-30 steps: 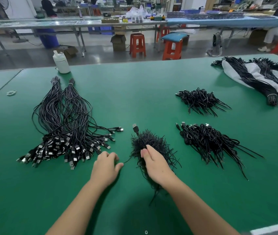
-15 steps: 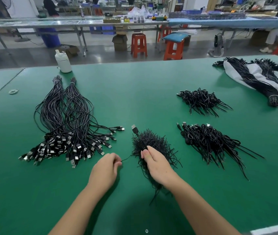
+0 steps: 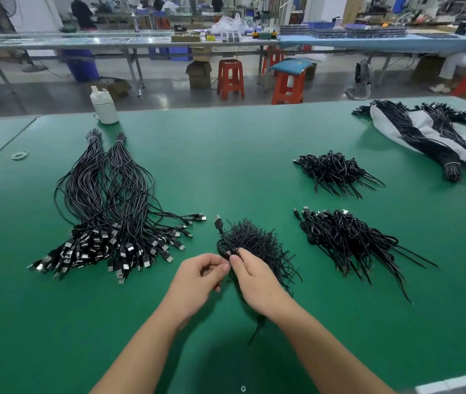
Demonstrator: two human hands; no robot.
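Since half a second ago the left hand (image 3: 197,277) has closed in on the right hand (image 3: 256,280), so that its curled fingertips (image 3: 222,268) now meet the right thumb and forefinger; both hands pinch the near edge of a coiled black cable (image 3: 224,245). That cable lies on a heap of black ties (image 3: 260,245) near the middle of the green table (image 3: 240,166), its USB plug (image 3: 218,222) pointing away from the person. Further out, a loose cable bundle (image 3: 106,211) lies to the left, with a near pile (image 3: 348,240) and a far pile (image 3: 334,172) of coiled cables to the right.
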